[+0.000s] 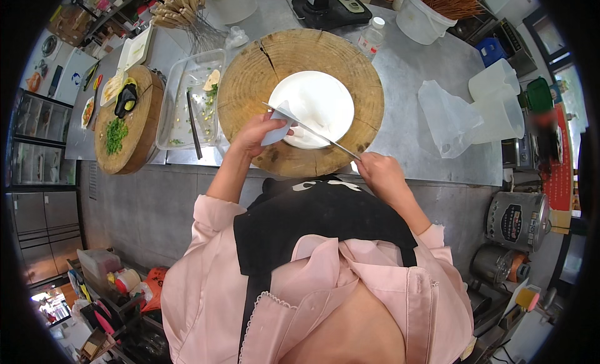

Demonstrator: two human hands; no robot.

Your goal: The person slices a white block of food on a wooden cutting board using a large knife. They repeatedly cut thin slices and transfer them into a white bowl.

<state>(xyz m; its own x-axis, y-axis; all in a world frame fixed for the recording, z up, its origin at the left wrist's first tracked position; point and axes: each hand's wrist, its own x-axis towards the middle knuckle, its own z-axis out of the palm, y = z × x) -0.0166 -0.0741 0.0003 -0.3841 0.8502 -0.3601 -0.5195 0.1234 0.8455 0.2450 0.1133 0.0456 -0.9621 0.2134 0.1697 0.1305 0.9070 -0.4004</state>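
Observation:
A white plate [323, 101] rests on a thick round wooden chopping block [243, 68] with a crack near its far edge. My left hand [260, 132] grips a pale, bluish translucent flat piece [276, 129], perhaps a plastic scraper, over the plate's left rim. My right hand [380, 171] is closed on the near end of a long thin metal tool [323, 138], seen edge-on, perhaps a knife. It slants across the plate's near left part, and its far end meets or overlaps the pale piece; whether they touch is unclear.
Left of the block are a clear plastic tray [178, 106] with food scraps, dark chopsticks [193, 125] and a smaller chopping block [140, 148] with chopped greens [116, 135]. A plastic bottle [371, 38], a plastic bag [445, 117] and white jugs [499, 115] stand or lie to the right.

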